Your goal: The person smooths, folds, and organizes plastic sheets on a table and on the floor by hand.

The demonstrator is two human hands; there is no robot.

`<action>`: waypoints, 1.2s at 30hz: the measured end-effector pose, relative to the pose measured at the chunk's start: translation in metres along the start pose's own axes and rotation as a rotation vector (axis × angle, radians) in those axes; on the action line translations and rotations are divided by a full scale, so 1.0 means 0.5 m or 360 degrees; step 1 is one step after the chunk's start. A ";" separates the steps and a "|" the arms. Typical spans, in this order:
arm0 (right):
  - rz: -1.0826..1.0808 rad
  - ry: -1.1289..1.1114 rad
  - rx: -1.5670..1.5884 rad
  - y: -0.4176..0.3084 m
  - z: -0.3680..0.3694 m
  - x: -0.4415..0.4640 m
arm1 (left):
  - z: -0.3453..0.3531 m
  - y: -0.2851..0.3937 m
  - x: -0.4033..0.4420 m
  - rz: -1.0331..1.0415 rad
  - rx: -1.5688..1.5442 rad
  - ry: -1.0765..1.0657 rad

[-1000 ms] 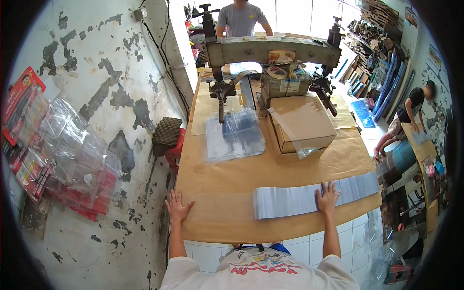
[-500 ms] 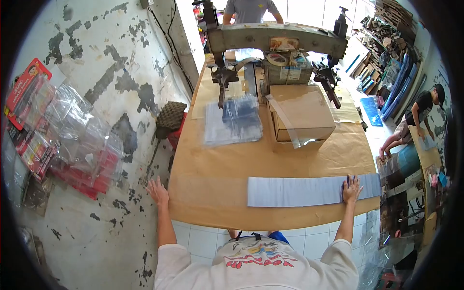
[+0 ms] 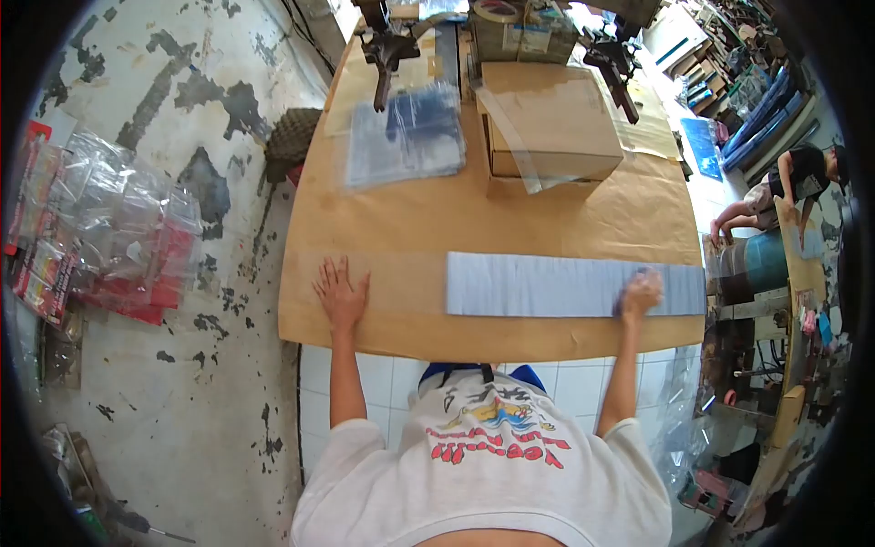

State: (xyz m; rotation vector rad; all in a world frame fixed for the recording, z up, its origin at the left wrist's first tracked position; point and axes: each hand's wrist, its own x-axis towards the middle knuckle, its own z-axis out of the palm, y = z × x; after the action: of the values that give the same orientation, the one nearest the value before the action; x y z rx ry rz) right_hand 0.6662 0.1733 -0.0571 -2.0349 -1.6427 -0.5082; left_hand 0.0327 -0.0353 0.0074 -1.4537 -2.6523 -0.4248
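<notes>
My left hand point(image 3: 342, 294) lies flat with fingers spread, pressing on the left part of the brown-covered table, over what looks like a faint clear film strip point(image 3: 406, 281). To the right of it is a long stack of bluish-grey plastic strips point(image 3: 538, 284). Near that stack's right end, my right hand point(image 3: 642, 294) rests on top with its fingers curled in. It is slightly blurred, and whatever it may grip is hidden.
A cardboard box point(image 3: 551, 123) and a pile of clear plastic sheets point(image 3: 406, 137) stand farther back on the table point(image 3: 374, 214). Behind them is a metal press with clamps point(image 3: 392, 50). Plastic packs point(image 3: 118, 219) hang on the left wall. Another person point(image 3: 802, 178) works at right.
My left hand has come from the table's left edge onto its surface. My right hand has gone from flat to curled on the strips. The view has tilted downward.
</notes>
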 end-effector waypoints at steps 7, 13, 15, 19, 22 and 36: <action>-0.0578 -0.0855 0.0583 -0.592 -0.279 -0.250 | 0.037 0.046 0.019 -0.0126 0.0009 0.0174; -0.0578 -0.1170 0.0477 -0.706 -0.313 -0.272 | 0.027 0.047 0.019 -0.0114 0.0010 0.0127; -0.0641 -0.1159 0.0406 -0.737 -0.290 -0.297 | 0.021 0.051 0.017 -0.0111 0.0037 0.0110; -0.0617 -0.1210 0.0381 -0.760 -0.255 -0.308 | 0.019 0.050 0.023 -0.0105 0.0053 0.0121; -0.0652 -0.1220 0.0467 -0.748 -0.262 -0.289 | 0.019 0.049 0.022 -0.0105 0.0054 0.0132; -0.0298 -0.1657 0.1325 -0.643 -0.342 -0.012 | 0.032 0.060 0.026 -0.0014 -0.0242 0.0006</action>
State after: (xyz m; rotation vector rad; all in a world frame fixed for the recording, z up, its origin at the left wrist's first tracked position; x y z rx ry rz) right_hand 0.3520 0.1252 0.1211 -1.4993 -2.0453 1.2053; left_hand 0.0516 -0.0048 0.0008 -1.4790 -2.6767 -0.6419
